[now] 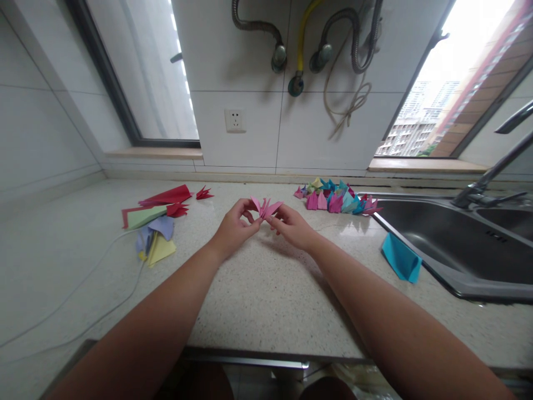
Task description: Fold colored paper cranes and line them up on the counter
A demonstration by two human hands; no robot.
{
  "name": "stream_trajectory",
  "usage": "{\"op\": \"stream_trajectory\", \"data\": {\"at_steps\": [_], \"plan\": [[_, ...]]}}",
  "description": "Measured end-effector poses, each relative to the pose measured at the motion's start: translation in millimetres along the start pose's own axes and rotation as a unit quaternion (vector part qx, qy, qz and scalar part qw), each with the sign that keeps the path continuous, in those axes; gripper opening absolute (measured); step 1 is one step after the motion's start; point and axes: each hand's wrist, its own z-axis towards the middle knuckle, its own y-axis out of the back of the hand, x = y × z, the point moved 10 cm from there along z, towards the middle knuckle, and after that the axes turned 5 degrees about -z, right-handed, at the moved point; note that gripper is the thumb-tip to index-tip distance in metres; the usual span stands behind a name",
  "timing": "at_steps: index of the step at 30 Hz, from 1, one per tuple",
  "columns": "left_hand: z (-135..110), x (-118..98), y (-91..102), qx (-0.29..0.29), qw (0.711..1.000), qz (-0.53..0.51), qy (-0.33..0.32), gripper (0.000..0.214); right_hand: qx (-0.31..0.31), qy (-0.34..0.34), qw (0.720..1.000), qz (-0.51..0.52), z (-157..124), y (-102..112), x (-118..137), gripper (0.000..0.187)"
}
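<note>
A pink folded paper crane [265, 208] is held between both hands above the middle of the speckled countertop [266, 300]. My left hand [239, 225] grips its left side, thumb and fingers pinched near the base. From the other side my right hand [291, 225] pinches it too, thumb close to the left thumb. Its pointed wings spread outward above the fingertips, and the lower part is partly hidden by the thumbs. Several finished paper cranes [333, 200] in pink, blue, teal and yellow stand in a cluster beyond my right hand.
At the left lie red folded paper [166, 195], a small red folded piece [204, 193], green paper [145, 216], purple paper [162, 226], yellow paper [162, 250] and a white cable [100, 261]. Blue folded paper [401, 258] lies beside the steel sink [441, 244], under a faucet [478, 189].
</note>
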Motion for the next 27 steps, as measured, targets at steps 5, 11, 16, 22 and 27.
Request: {"op": "stream_trajectory", "data": {"at_steps": [5, 11, 16, 22, 27], "plan": [[1.0, 1.4, 0.6, -0.002, 1.0, -0.001, -0.001, 0.034, -0.011, 0.001, 1.0, 0.013, -0.6, 6.8, 5.3, 0.028], [1.6, 1.4, 2.8, -0.011, 1.0, 0.0, -0.005, 0.033, -0.017, 0.012, 0.998, 0.055, -1.0, 9.2, 11.1, 0.029], [1.5, 2.0, 4.0, -0.012, 1.0, 0.001, -0.005, 0.031, -0.017, 0.009, 1.0, 0.025, -2.7, 10.1, 9.0, 0.033], [2.5, 3.4, 1.8, -0.004, 1.0, -0.007, -0.011, 0.034, -0.009, 0.019, 0.999, -0.034, -3.3, 8.3, 11.6, 0.037], [2.3, 2.3, -0.4, -0.003, 1.0, -0.011, -0.009, 0.036, -0.011, 0.046, 0.993, -0.106, -4.6, 10.5, 24.3, 0.037]]}}
